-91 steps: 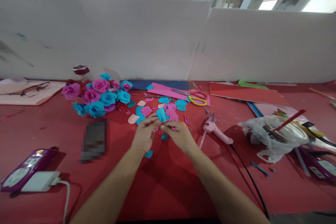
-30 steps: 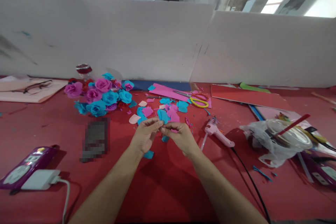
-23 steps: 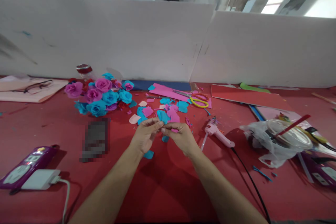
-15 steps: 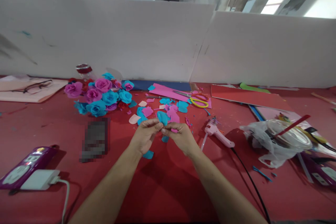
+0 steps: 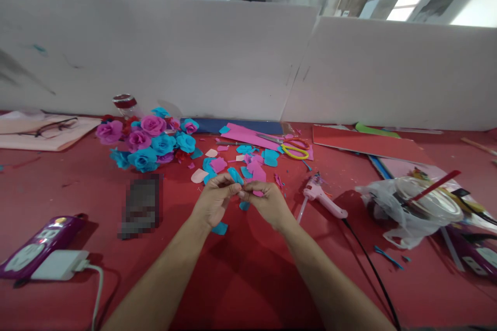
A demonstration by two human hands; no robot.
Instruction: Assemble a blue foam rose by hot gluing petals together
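My left hand (image 5: 218, 197) and my right hand (image 5: 264, 200) meet above the middle of the red table, thumbs and fingertips pinched together. Between them is a small blue paper petal (image 5: 235, 176), standing up edge-on from the left fingertips. The right fingertips press at its lower end, which the fingers hide. Just beyond and around my hands lie pink paper pieces (image 5: 256, 169) and loose blue paper petals (image 5: 271, 158). One more blue piece (image 5: 220, 228) rests beneath my left wrist.
Paper roses (image 5: 143, 159) cluster at the back left. A pink glue gun (image 5: 324, 200), its black cord trailing forward, lies right of my hands. Scissors (image 5: 295, 151) lie behind. A jar in a plastic bag (image 5: 407, 207) stands right; a purple power strip (image 5: 42, 243) is at left.
The blue petal between my fingertips has turned from facing broadly to a narrow, left-leaning edge. Both hands remain in nearly the same place.
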